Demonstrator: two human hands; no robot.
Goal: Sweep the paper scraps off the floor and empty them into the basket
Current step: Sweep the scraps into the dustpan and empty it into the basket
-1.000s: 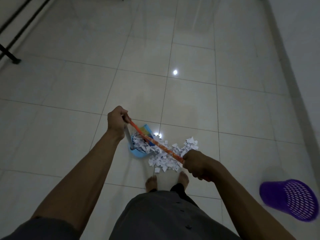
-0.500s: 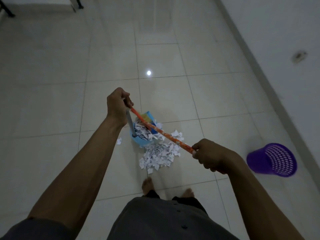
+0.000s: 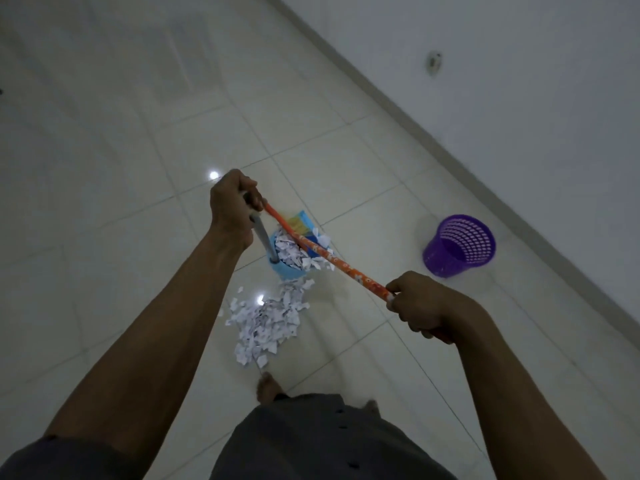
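Seen from above, a person stands barefoot on a pale tiled floor [image 3: 104, 168]. The left hand [image 3: 230, 202], just above the middle of the view, has its fingers curled tight round the grey upright handle [image 3: 265, 240] of a blue dustpan [image 3: 287, 271]. The pan is heaped with white paper scraps [image 3: 292, 252]. The right hand [image 3: 424, 306], at about 4 o'clock from the pan, grips an orange patterned broom handle [image 3: 332, 259]. The handle slants up toward 10 o'clock, across the pan and close by the left hand; whether that hand also touches it is unclear. A blue and yellow broom head [image 3: 301, 221] shows just beyond the pan at 12 o'clock.

A loose pile of more scraps [image 3: 266, 323] lies on the floor at 6 o'clock from the pan, reaching up to its edge. One bare foot [image 3: 268, 388] stands just below the pile. A purple mesh basket [image 3: 459, 245] stands at 3 o'clock from the pan, well apart from it, near the white wall [image 3: 519, 81].
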